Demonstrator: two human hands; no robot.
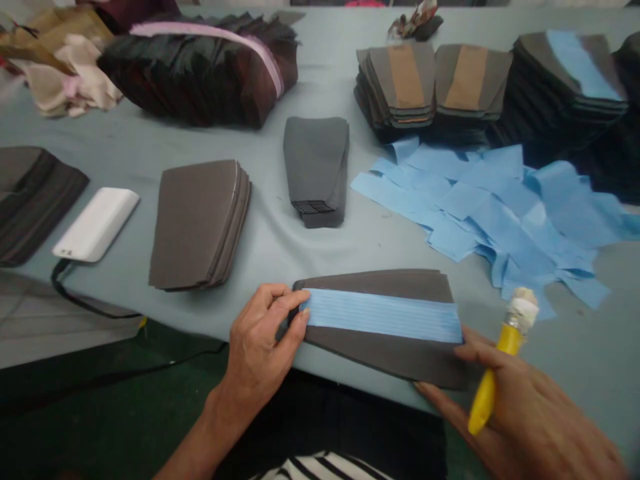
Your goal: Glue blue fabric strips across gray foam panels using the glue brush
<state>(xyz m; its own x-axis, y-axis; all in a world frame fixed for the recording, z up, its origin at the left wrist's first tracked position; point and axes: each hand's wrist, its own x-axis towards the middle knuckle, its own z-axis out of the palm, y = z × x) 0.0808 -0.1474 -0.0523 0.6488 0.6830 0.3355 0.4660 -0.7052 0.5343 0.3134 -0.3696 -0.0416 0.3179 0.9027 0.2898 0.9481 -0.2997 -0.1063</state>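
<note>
A dark grey-brown fabric panel lies at the table's front edge, its right end lifted by my hand. Along its middle runs a light blue strip with fine lengthwise lines. My left hand pinches the left end of the strip and panel between thumb and fingers. At the other end, my right hand grips the panel's right edge, thumb near the strip and other fingers partly hidden beneath. A yellow-handled brush with whitish bristles is tucked in that same hand, bristles pointing up and away.
Loose blue strips are heaped at the right. Stacked dark panels and a smaller grey stack lie beyond my hands. A white power bank with a black cable sits left. Banded stacks and a dark bundle line the back.
</note>
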